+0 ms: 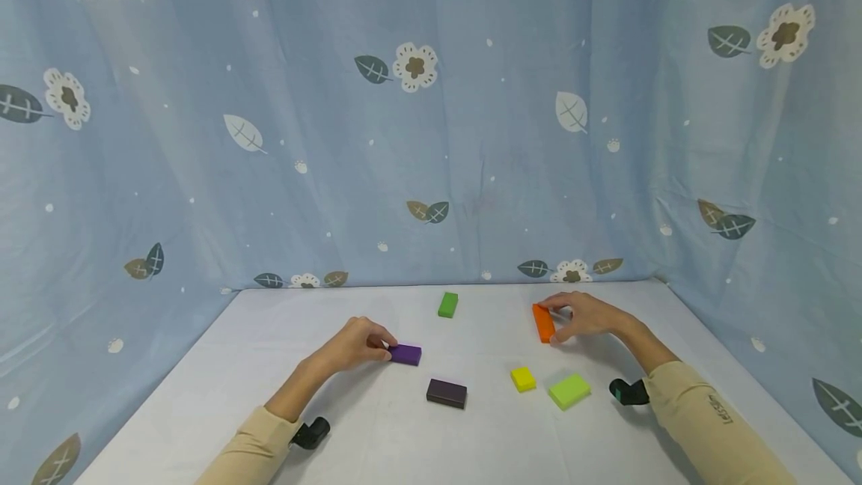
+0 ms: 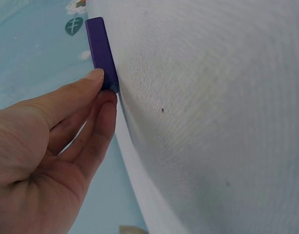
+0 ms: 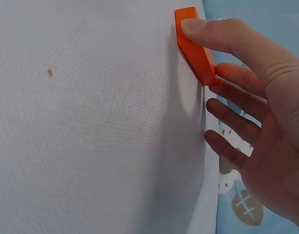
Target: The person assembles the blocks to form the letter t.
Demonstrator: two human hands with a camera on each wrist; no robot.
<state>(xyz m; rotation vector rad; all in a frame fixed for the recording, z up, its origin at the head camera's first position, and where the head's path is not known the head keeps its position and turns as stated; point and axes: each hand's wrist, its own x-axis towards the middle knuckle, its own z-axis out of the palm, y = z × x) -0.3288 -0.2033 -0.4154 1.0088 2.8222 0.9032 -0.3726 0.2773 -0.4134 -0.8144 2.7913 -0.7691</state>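
Observation:
Between thumb and fingers, my left hand (image 1: 355, 344) pinches the left end of a purple block (image 1: 406, 354). The left wrist view shows that purple block (image 2: 101, 51) jutting out past the fingertips, close along the white cloth. Over on the right, my right hand (image 1: 584, 315) holds an orange block (image 1: 543, 322) by its two ends. In the right wrist view the thumb lies on one end of the orange block (image 3: 194, 51) and the index and middle fingertips meet the other; the remaining fingers are spread apart. A dark brown block (image 1: 447, 393) lies nearest the left hand's purple one.
A green block (image 1: 447, 304) lies toward the back of the white table (image 1: 303, 320). A small yellow block (image 1: 523, 379) and a lime green block (image 1: 569, 391) sit side by side at front right. The blue patterned curtain (image 1: 471, 171) rises behind the table and along both sides.

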